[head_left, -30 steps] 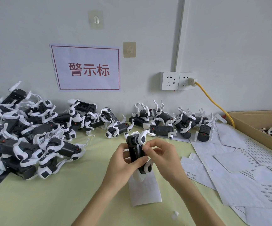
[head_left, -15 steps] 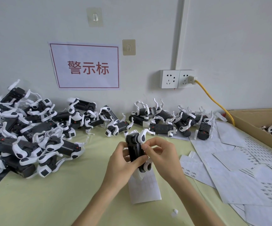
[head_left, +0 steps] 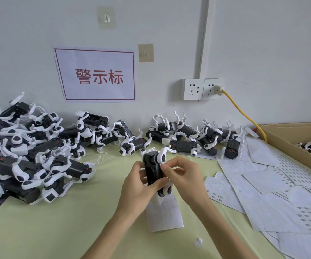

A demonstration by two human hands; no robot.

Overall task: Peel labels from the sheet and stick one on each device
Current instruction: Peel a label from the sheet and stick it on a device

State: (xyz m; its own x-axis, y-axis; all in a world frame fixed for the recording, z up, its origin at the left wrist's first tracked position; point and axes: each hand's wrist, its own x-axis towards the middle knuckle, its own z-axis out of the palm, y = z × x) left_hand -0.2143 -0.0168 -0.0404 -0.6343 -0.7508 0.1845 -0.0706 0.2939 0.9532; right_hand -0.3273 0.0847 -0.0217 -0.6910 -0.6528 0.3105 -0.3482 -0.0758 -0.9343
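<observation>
Along the worktop's (head_left: 57, 221) far edge lie piled devices (head_left: 29, 157). Your left hand (head_left: 137, 189) grips one upright device (head_left: 153, 171) near the worktop's middle; your right hand (head_left: 184, 176) pinches at its side, the label itself hidden. The label sheet (head_left: 165, 215) lies beneath, partly covered.

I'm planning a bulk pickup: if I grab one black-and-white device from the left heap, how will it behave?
Probably it snags: the white curved arms in the heap of black-and-white devices interlock, so neighbours may lift too. Likely light and rigid, since the left hand holds one upright device easily.
</observation>
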